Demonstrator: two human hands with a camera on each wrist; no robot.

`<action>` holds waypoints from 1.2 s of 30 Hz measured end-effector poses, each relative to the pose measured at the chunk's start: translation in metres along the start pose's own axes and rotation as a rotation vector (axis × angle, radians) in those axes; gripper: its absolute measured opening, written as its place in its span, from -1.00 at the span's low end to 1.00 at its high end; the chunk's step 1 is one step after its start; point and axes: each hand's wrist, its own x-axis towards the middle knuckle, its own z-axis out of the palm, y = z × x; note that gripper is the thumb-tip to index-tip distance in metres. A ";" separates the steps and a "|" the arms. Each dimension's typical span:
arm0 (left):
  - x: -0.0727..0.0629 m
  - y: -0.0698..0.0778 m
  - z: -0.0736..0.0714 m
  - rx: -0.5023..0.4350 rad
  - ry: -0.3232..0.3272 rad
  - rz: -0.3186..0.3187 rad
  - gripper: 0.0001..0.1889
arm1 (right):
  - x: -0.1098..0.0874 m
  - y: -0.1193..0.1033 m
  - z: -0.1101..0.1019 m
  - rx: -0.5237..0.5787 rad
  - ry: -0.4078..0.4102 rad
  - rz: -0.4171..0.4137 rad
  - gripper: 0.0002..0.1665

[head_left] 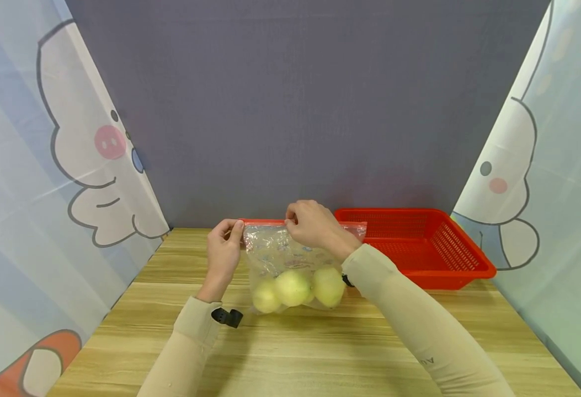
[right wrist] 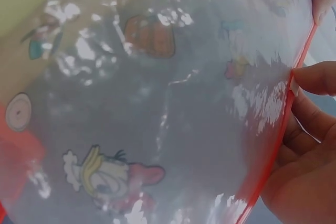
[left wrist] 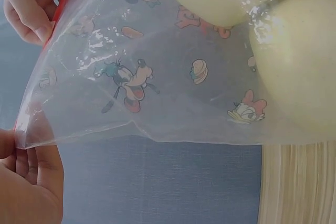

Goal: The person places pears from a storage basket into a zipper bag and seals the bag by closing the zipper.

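Observation:
A clear zip bag [head_left: 270,251] with a red closure strip and cartoon prints hangs upright above the table. Several pale yellow-green round fruits [head_left: 292,288] lie in its bottom; their exact kind is hard to tell. At the bag's top left corner, my left hand [head_left: 223,251] pinches the red strip between thumb and fingers. My right hand [head_left: 315,225] pinches the same strip near its middle. A small whitish piece, perhaps a slider [right wrist: 294,86], shows between the right thumb and finger in the right wrist view. The right hand hides part of the strip in the head view.
A red plastic basket [head_left: 469,273] with perforated walls stands at the back right, partly behind the bag. The wood-grain table [head_left: 290,353] meets a grey backdrop [head_left: 290,110] at the rear. Printed cartoon curtains [head_left: 17,220] hang on both sides.

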 end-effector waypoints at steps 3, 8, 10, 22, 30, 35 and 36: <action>-0.001 0.000 0.000 0.002 0.000 0.007 -0.71 | -0.002 0.001 -0.001 -0.005 0.010 -0.005 -0.78; -0.002 0.001 0.000 0.006 0.001 0.004 -0.70 | -0.007 0.004 -0.004 0.010 0.016 0.001 -0.78; -0.002 0.002 0.000 0.005 0.001 -0.001 -0.69 | -0.008 0.005 -0.004 0.018 0.017 0.004 -0.78; -0.002 0.002 0.000 -0.020 0.002 0.015 -0.71 | -0.014 0.010 -0.006 0.034 0.038 0.013 -0.80; -0.002 0.003 0.001 -0.032 0.000 0.016 -0.70 | -0.018 0.012 -0.009 0.032 0.054 0.026 -0.82; -0.003 0.003 0.000 -0.036 0.003 -0.005 -0.69 | -0.020 0.014 -0.010 0.033 0.057 0.020 -0.82; -0.003 0.003 0.000 -0.036 0.002 -0.007 -0.68 | -0.021 0.015 -0.010 0.031 0.060 0.019 -0.82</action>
